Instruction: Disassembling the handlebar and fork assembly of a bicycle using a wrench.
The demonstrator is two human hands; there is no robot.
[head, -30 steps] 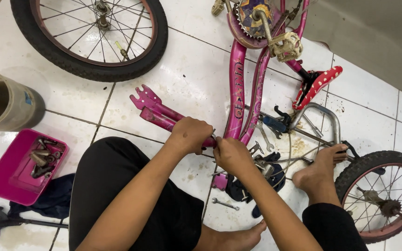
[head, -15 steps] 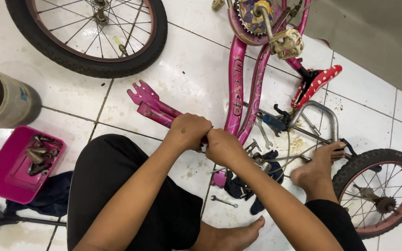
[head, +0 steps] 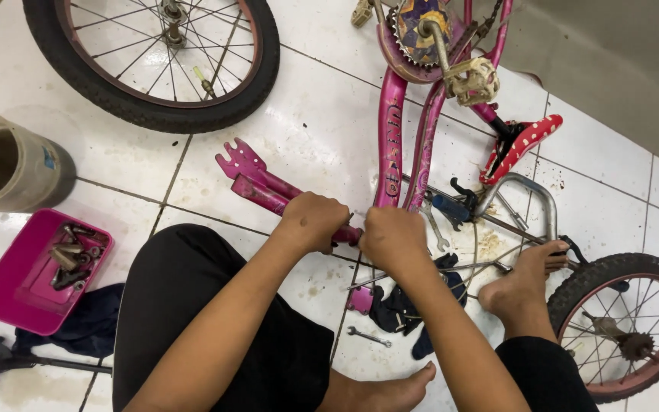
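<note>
Head view: both fists, left hand [head: 316, 221] and right hand [head: 392, 238], clench the pink fork [head: 262, 183] lying on near floor tiles beside the bike frame [head: 390, 141]; rigid, fairly light painted metal, probably best gripped at the stem.

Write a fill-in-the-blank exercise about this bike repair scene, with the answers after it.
1. Both hands, the left hand and the right hand, grip the pink ____ beside the bike frame.
2. The loose wheel lies on the white ____ floor.
3. The pink tray holds small ____ parts.
4. A bare ____ rests by the small rear wheel.

Answers: fork; tiled; metal; foot
</note>
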